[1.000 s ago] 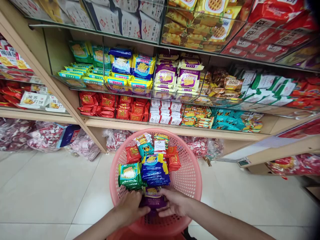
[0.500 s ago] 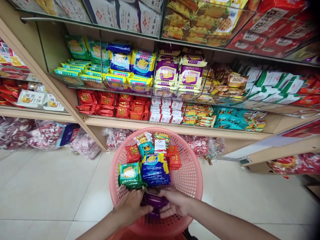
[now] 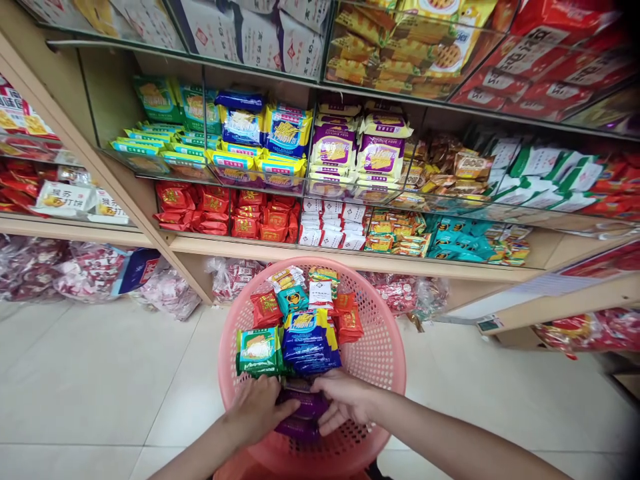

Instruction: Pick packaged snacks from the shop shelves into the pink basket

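Note:
Purple biscuit packs [image 3: 303, 405] lie at the near side of a pink perforated basket [image 3: 383, 307]. My left hand [image 3: 260, 407] grips them from the left, its thumb across the top. On the other side my right hand [image 3: 345, 399] holds their right end between thumb and fingers. Just beyond the hands are a green biscuit pack [image 3: 260, 350] and blue biscuit packs [image 3: 309, 343]. Farther back in the basket sit red packets [image 3: 266, 309], a teal packet [image 3: 293, 299] and a white packet [image 3: 321, 294].
Behind the basket stands a wooden shelf [image 3: 240, 252] with glass-fronted rows of packaged snacks. Purple-and-cream biscuit packs [image 3: 334, 143] stand on its middle row. Plastic bags of wrapped goods [image 3: 167, 287] rest on the tiled floor [image 3: 100, 373] beneath the shelves.
Both hands have shifted slightly left within the basket together with the purple biscuit packs. The other packets in the basket keep their places.

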Motion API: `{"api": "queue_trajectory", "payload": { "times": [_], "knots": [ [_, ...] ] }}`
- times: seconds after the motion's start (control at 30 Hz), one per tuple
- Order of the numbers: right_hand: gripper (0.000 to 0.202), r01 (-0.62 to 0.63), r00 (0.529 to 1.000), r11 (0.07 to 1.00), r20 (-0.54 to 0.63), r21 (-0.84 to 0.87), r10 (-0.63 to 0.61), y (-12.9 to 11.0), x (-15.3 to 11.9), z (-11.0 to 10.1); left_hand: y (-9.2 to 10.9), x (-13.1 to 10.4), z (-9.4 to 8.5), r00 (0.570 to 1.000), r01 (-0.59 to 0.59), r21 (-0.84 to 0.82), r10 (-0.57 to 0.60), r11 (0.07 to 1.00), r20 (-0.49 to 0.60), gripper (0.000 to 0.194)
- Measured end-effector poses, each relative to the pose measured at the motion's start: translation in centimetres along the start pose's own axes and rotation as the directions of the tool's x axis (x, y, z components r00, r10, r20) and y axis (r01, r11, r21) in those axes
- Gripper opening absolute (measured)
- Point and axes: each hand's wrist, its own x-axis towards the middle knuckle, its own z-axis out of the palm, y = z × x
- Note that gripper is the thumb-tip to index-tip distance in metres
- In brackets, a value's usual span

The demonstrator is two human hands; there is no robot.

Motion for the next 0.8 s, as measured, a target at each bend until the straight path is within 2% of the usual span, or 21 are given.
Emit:
{"api": "queue_trajectory", "payload": {
  "times": [0.1, 0.23, 0.53, 0.73, 0.8],
  "knots": [
    [0.038, -0.008, 1.0, 1.0, 0.007, -0.026, 0.008, -0.3, -0.1, 0.0, -0.1, 0.0, 0.2, 0.999, 0.029, 0.1, -0.025, 0.995, -0.042, 0.051],
    [0.046, 0.009, 0.998, 0.998, 0.057, -0.054, -0.006, -0.5, -0.4, 0.0, -0.3, 0.0, 0.4, 0.996, 0.001, 0.144, 0.011, 0.99, -0.087, 0.049],
    [0.059, 0.012, 0.999, 1.0, 0.04, -0.009, -0.011, 0.9, 0.1, -0.5, 0.0, -0.1, 0.4, 0.998, -0.022, 0.143, 0.031, 0.99, -0.063, 0.048],
    [0.048, 0.036, 0.999, 0.999, 0.018, -0.037, -0.035, 2.1, 1.5, -0.9, 0.3, -0.7, -0.2, 0.998, -0.015, 0.152, 0.023, 0.988, -0.053, 0.045],
    [0.037, 0.117, 0.993, 0.987, -0.02, -0.111, -0.12, 2.3, 2.1, -1.2, 0.2, -1.1, -1.2, 0.998, -0.042, 0.134, 0.048, 0.99, -0.047, 0.044]
  ]
}}
